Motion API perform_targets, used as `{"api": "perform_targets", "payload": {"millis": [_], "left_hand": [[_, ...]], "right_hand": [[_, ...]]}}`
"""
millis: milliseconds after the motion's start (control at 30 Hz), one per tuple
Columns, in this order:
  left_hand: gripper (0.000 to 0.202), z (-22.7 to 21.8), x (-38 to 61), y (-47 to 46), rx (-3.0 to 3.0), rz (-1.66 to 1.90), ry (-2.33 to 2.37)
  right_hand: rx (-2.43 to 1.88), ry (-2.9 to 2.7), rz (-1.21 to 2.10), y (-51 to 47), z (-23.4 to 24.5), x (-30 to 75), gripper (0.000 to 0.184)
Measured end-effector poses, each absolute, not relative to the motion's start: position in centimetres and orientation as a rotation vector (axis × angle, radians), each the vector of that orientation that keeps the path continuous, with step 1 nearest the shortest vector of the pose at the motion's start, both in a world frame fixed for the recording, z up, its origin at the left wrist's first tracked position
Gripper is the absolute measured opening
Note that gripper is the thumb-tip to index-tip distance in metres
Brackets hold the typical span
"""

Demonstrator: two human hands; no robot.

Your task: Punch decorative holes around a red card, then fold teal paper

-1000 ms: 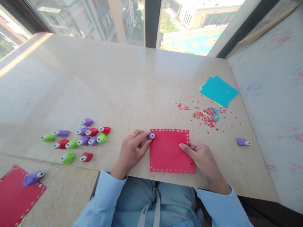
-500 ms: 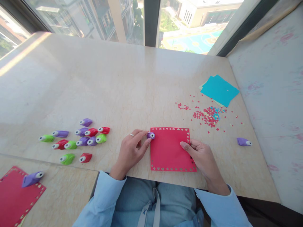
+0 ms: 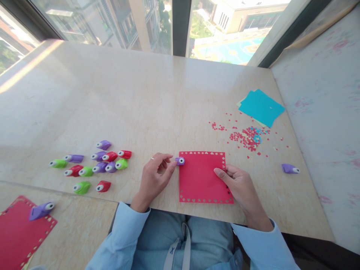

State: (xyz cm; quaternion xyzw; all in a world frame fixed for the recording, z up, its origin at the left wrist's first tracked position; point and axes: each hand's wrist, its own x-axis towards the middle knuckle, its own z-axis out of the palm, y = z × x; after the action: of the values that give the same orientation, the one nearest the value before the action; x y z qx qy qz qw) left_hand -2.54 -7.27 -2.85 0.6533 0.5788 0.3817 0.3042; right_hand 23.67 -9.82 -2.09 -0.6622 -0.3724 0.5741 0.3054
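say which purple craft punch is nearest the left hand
The purple craft punch at the left edge of the red paper held by the right hand; the other purple punches lie farther from the left hand.

A: How many craft punches are shown?

B: Sixteen: eight purple, four red, four green.

A: How are they distributed?

B: Thirteen form the group at left; one purple punch lies at the left hand, another punch on the lower-left red sheet, a third punch alone at right.

A: And the paper?

B: Two red sheets, counting the central red sheet in the right hand, and one blue-topped pile, its leaves uncountable.

A: Cut-outs?

B: Many, red outnumbering blue, too small to count.
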Motion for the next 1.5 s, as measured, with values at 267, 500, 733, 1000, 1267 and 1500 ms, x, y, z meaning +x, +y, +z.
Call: {"api": "perform_targets", "payload": {"millis": [267, 500, 733, 1000, 1267, 1500], "left_hand": [[0.045, -0.4, -3.8, -4.3, 1.323, 0.526, 1.520], [0.054, 1.1, -3.4, -2.3, 1.190, 0.102, 1.365], [0.049, 1.4, -3.2, -1.9, 1.192, 0.096, 1.340], [0.051, 1.6, -2.9, -2.1, 1.204, 0.097, 1.342], [0.047, 1.8, -2.7, -1.9, 1.184, 0.110, 1.405], [0.041, 1.6, -2.7, -1.8, 1.206, 0.078, 1.380]], "right_hand": [[-1.745, -1.039, 1.484, -9.7, -1.8, 23.6, 0.051], [-1.711, -1.045, 1.471, -9.6, -1.6, 23.3, 0.053], [-1.648, -1.025, 1.503, -9.7, -1.9, 23.4, 0.052], [-1.647, -1.082, 1.461, -9.7, -2.0, 23.5, 0.054], [-1.650, -1.101, 1.438, -9.8, -2.2, 23.6, 0.057], [-1.647, -1.123, 1.436, -9.8, -2.3, 23.6, 0.052]]}}
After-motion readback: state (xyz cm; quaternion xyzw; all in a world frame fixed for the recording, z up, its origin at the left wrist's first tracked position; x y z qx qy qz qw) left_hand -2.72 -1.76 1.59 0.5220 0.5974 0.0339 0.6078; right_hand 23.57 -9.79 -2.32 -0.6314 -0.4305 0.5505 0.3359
